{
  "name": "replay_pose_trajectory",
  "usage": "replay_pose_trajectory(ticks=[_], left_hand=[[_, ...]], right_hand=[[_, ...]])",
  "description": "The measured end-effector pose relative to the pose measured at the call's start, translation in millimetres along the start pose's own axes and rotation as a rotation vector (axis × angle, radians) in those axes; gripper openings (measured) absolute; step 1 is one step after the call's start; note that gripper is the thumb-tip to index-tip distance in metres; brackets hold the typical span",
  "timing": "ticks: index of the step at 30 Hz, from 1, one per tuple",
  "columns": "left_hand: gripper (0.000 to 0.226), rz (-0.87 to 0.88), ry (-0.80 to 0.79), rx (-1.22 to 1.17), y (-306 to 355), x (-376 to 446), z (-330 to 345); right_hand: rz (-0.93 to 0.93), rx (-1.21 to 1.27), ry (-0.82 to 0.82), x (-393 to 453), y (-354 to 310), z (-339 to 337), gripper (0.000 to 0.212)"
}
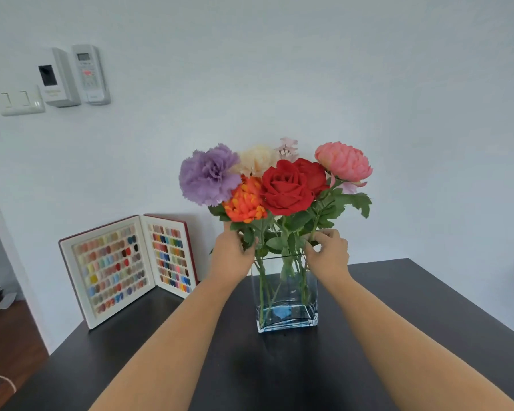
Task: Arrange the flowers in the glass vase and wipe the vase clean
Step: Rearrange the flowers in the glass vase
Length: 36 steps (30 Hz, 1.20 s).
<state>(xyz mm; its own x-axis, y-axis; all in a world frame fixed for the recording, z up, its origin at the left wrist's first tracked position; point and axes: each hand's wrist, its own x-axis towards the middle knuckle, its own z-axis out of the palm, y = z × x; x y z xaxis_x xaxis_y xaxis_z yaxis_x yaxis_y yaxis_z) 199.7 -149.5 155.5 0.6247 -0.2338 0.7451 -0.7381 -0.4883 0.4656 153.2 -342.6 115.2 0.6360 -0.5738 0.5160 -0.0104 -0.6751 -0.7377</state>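
A rectangular glass vase (287, 310) stands on the dark table (279, 375), with a little bluish water at its bottom. Several flowers fill it: a purple carnation (208, 176), a cream bloom (257, 160), an orange one (244, 203), two red roses (285, 186) and a pink peony (343, 161). My left hand (233, 255) holds the stems and leaves at the left, just above the vase rim. My right hand (328, 252) pinches a stem at the right, at the same height.
An open book of coloured nail samples (128, 268) stands upright at the table's back left, against the white wall. A light switch and a remote holder (88, 74) hang on the wall. The table's left edge drops to a wooden floor (9, 336).
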Motion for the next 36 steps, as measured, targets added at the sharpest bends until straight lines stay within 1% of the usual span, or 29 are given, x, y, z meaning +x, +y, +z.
replay_pose_trajectory(ticks=[3, 6, 9, 11, 13, 15, 17, 20, 22, 25, 27, 29, 32, 34, 36], left_hand=[[0.012, 0.050, -0.066, 0.064, -3, 4, -4], [0.014, 0.051, -0.102, 0.064, -4, 2, -4], [0.015, 0.010, -0.107, -0.014, -4, -4, -4], [0.020, 0.027, -0.118, -0.094, -5, -8, -4], [0.032, 0.034, -0.115, -0.088, -10, -12, -5], [0.050, -0.016, -0.113, 0.027, -15, -18, -6], [0.069, -0.090, -0.135, 0.080, -19, -27, -7], [0.082, -0.251, -0.155, -0.037, -22, -39, -5], [0.079, -0.329, -0.144, -0.137, -22, -44, -3], [0.067, -0.342, -0.119, -0.151, -23, -49, -2], [0.053, -0.361, -0.098, -0.174, -25, -49, -2], [0.038, -0.386, -0.085, -0.251, -26, -49, -2], [0.034, -0.477, -0.088, -0.417, -27, -51, -3], [0.028, -0.497, -0.032, -0.552, -25, -50, -4], [0.027, -0.544, 0.087, -0.649, -22, -46, -5]], right_hand=[[-0.020, -0.016, 0.001, -2, 6, -2, 0.018], [-0.033, -0.001, -0.011, -7, 6, -3, 0.019], [-0.014, 0.040, -0.027, -11, 5, -5, 0.022], [-0.004, 0.098, -0.010, -17, 5, -7, 0.025], [0.006, 0.145, 0.044, -27, 6, -8, 0.032], [0.039, 0.173, 0.096, -37, 9, -8, 0.035], [0.071, 0.198, 0.090, -43, 11, -7, 0.035], [0.070, 0.185, 0.058, -46, 16, -4, 0.034], [0.086, 0.181, 0.053, -44, 19, -3, 0.034], [0.115, 0.221, -0.004, -43, 23, -3, 0.030], [0.118, 0.255, -0.047, -45, 24, -4, 0.029], [0.117, 0.264, -0.052, -46, 24, -6, 0.033], [0.117, 0.274, -0.046, -43, 21, -9, 0.040], [0.091, 0.278, -0.049, -39, 18, -10, 0.042], [0.055, 0.301, -0.061, -35, 12, -12, 0.041]])
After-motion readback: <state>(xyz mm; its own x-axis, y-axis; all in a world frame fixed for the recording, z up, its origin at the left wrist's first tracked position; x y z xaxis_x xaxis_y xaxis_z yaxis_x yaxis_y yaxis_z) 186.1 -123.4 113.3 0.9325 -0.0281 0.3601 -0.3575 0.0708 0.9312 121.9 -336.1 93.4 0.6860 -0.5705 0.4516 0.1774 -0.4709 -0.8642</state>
